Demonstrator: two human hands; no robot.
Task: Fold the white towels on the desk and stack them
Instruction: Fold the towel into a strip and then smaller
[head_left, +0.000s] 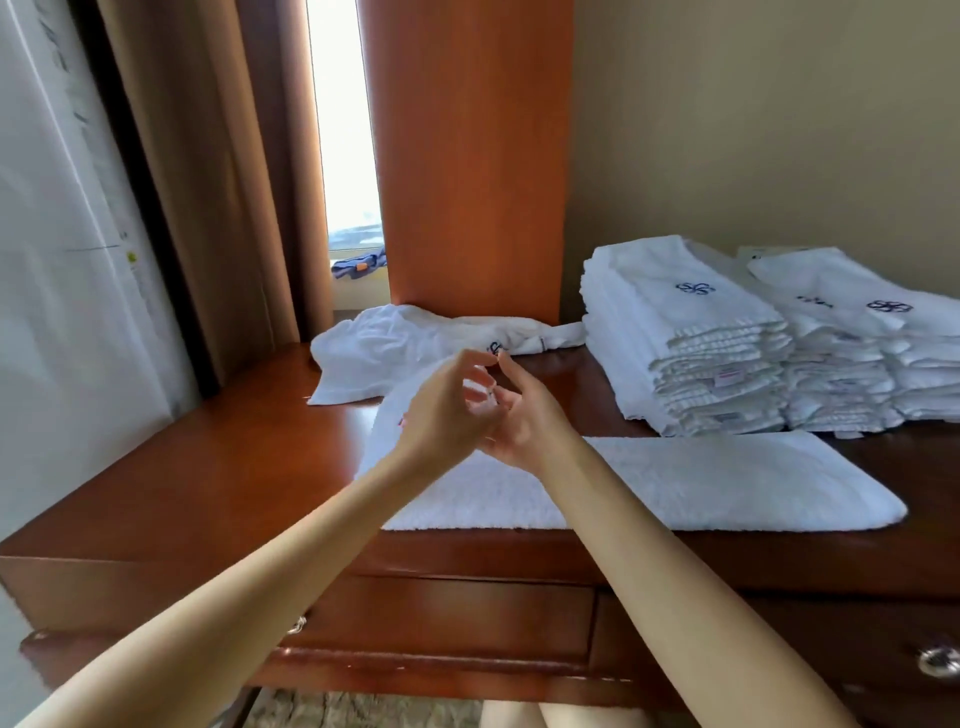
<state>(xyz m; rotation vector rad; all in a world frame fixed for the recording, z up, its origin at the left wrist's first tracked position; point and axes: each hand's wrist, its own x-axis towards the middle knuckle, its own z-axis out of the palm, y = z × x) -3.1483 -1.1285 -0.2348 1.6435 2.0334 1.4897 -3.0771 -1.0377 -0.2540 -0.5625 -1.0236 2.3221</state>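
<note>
Head view, looking down on a wooden desk (208, 467); both hands are raised at the frame's centre above a folded white towel (701, 488) laid flat along the near edge. Left hand (447, 415) and right hand (524, 415) are loosely curled, fingers touching each other, nothing gripped. Folded towel stacks (727, 353) are seen at right; a crumpled towel (395, 343) is seen behind the hands.

2 towel stacks (691, 332), 1 flat towel (701, 483), 1 crumpled towel (384, 343), 2 hands (447, 415)
</note>
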